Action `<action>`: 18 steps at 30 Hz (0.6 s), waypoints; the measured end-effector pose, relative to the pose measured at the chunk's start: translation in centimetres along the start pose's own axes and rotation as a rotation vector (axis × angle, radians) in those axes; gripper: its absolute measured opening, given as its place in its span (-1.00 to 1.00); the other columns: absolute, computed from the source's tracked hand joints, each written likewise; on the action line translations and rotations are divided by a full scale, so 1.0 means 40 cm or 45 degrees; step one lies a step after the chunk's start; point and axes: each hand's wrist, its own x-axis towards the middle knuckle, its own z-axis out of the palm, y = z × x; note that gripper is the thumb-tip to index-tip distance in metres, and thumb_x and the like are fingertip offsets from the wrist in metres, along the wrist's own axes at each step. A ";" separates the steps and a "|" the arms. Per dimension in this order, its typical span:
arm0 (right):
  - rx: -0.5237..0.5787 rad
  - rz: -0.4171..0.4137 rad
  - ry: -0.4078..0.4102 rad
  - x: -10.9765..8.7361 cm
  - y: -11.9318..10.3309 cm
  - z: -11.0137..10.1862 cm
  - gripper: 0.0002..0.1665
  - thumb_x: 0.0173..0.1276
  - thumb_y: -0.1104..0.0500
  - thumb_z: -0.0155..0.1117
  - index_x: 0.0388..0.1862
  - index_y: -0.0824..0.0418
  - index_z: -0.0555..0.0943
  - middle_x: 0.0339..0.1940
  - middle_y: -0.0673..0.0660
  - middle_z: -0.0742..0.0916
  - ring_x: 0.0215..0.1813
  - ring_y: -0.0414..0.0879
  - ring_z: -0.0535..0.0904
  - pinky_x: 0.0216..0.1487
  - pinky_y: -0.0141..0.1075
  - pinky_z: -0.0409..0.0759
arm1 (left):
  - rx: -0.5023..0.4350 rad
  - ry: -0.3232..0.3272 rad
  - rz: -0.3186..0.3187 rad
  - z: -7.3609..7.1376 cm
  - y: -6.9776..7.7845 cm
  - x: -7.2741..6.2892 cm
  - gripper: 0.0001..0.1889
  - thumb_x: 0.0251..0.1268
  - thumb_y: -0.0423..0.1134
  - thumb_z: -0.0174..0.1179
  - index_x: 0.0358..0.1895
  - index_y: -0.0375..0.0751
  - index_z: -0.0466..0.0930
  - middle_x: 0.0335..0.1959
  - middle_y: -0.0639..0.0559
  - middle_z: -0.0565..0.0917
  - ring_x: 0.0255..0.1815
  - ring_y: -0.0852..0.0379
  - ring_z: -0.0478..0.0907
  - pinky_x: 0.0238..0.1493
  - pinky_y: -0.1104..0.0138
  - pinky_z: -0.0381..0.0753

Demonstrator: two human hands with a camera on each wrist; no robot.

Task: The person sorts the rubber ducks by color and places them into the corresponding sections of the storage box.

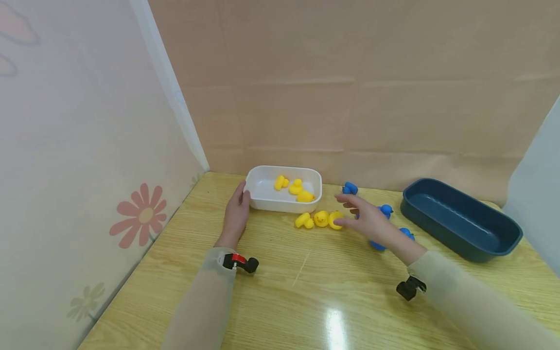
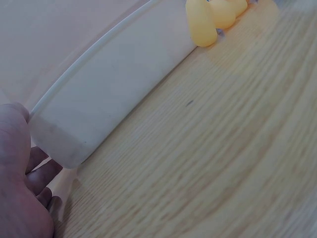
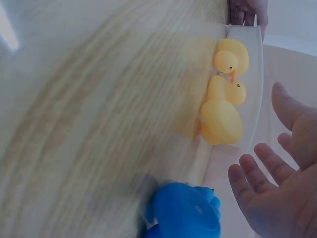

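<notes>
The left hand (image 1: 236, 214) grips the white tray (image 1: 280, 206), some fingertips hidden. The right hand (image 1: 369, 219), thumb and fingers apart, partly covers a blue duck (image 1: 386, 210); yellow ducks (image 1: 321, 219) lie just past its thumb.

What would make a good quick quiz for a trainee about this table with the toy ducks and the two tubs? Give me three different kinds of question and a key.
1. How many yellow toy ducks lie inside the white plastic tub?
2. True or false: the right grip is curled round a blue toy duck.
3. What does the left grip touch?
A) the dark blue plastic tub
B) the white plastic tub
C) a yellow toy duck

Key
1. Three.
2. False; its fingers hold nothing.
3. B, at the tub's left end.
</notes>
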 end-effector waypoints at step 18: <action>0.066 -0.005 -0.125 -0.011 0.037 0.022 0.03 0.50 0.09 0.60 0.79 0.20 0.27 0.72 0.32 0.39 0.65 0.49 0.31 0.50 0.34 0.47 | 0.000 -0.012 -0.001 0.000 -0.003 -0.001 -0.39 0.90 0.00 -0.14 0.82 0.01 0.14 0.78 0.02 0.25 0.77 0.00 0.17 0.72 0.07 0.22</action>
